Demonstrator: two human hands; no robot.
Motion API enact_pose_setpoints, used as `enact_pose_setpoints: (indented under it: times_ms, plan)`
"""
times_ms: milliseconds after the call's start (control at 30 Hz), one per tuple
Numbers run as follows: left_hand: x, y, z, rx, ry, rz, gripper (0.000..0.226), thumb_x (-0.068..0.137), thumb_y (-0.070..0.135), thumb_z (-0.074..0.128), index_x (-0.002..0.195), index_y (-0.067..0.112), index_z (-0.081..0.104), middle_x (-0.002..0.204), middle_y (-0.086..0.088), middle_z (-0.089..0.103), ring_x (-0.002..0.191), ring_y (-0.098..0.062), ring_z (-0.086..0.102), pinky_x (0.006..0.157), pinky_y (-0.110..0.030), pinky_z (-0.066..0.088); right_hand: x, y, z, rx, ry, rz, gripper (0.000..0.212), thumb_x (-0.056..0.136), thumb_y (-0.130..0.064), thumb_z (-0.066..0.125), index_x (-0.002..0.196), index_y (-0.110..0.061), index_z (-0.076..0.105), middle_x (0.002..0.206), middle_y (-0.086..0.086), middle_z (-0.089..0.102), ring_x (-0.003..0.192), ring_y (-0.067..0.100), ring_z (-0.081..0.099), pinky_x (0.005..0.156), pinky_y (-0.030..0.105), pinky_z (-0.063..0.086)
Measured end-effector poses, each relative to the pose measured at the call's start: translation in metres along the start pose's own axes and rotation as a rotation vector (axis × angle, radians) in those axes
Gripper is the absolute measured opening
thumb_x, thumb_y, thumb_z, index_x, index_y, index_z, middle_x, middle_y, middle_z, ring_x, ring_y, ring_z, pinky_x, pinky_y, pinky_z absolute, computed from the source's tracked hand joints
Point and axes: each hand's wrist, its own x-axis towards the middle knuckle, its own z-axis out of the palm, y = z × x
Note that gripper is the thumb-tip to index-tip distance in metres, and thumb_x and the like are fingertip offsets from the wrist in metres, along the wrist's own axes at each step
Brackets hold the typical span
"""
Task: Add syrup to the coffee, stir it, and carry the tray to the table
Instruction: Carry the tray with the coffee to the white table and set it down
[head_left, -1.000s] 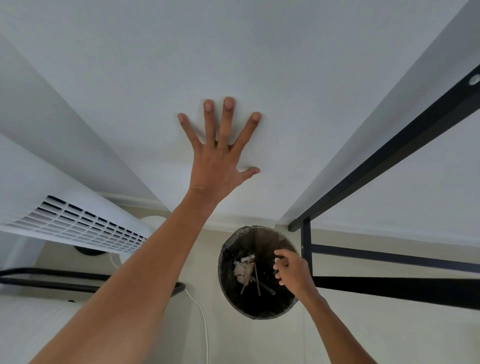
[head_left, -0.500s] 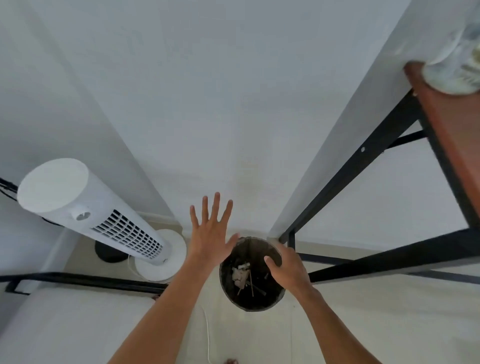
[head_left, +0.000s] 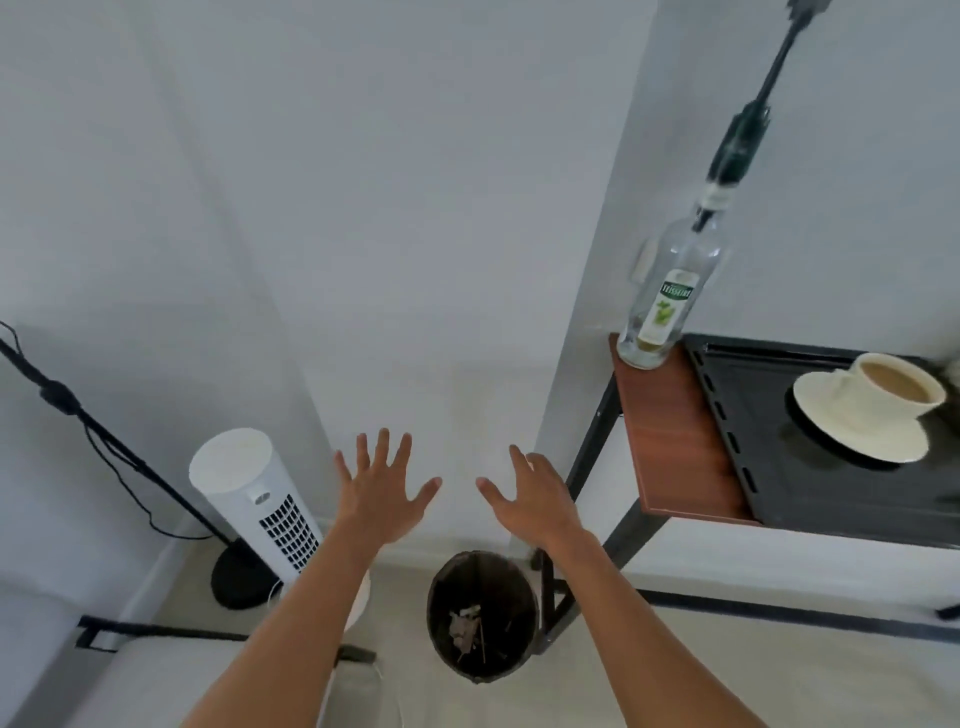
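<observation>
Both the left hand (head_left: 382, 493) and right hand (head_left: 540, 499) spread empty above a bin (head_left: 480, 613), well apart from the tray (head_left: 831, 499) bearing a spillable, breakable coffee cup (head_left: 883, 389), probably best gripped by opposite rims.

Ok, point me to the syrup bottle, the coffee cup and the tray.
syrup bottle (head_left: 667, 299): head view, on its green label.
coffee cup (head_left: 878, 397): head view, on its cream outer wall.
tray (head_left: 810, 483): head view, on its bare black floor, in front of the saucer.

Both hands, left hand (head_left: 382, 491) and right hand (head_left: 540, 501), spread empty above a seemingly littered bin (head_left: 480, 616).
</observation>
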Motion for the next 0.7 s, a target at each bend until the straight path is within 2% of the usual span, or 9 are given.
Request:
enact_pose_setpoints:
  times_ms: [167,333,500,700]
  plan:
    - [-0.012,0.017,-0.064,0.026,0.143,0.07,0.085,0.095,0.075,0.018,0.163,0.028,0.0,0.173,-0.007,-0.004,0.158,-0.035,-0.008,0.123,-0.063,-0.003,-0.026,-0.013,-0.084,-0.068,0.131,-0.114,0.086,0.097,-0.073,0.033,0.165,-0.024,0.013,0.171,0.011,0.017,0.158,0.032,0.012,0.126,0.05,0.015]
    - [-0.025,0.052,-0.101,0.052,0.186,0.095,0.085,0.095,0.076,0.016,0.163,0.028,0.0,0.173,-0.007,-0.002,0.158,-0.035,-0.008,0.123,-0.064,-0.005,-0.049,0.009,-0.14,-0.117,0.24,-0.113,0.086,0.097,-0.074,0.029,0.164,-0.022,0.016,0.17,0.011,0.02,0.159,0.027,0.009,0.13,0.048,0.006]
    - [-0.042,0.119,-0.11,0.047,0.232,0.169,0.085,0.095,0.075,0.017,0.163,0.027,0.001,0.173,-0.009,-0.001,0.158,-0.036,-0.007,0.124,-0.062,-0.004,-0.07,0.052,-0.173,-0.154,0.336,-0.108,0.081,0.097,-0.071,0.029,0.162,-0.025,0.019,0.166,0.01,0.031,0.156,0.031,0.021,0.128,0.054,0.015]
    - [-0.055,0.216,-0.105,0.01,0.22,0.238,0.084,0.096,0.074,0.019,0.164,0.028,0.002,0.173,-0.011,-0.003,0.158,-0.035,-0.008,0.127,-0.054,-0.003,-0.097,0.126,-0.217,-0.115,0.349,-0.053,0.083,0.097,-0.072,0.031,0.163,-0.022,0.019,0.169,0.013,0.023,0.159,0.031,0.012,0.129,0.049,0.011]
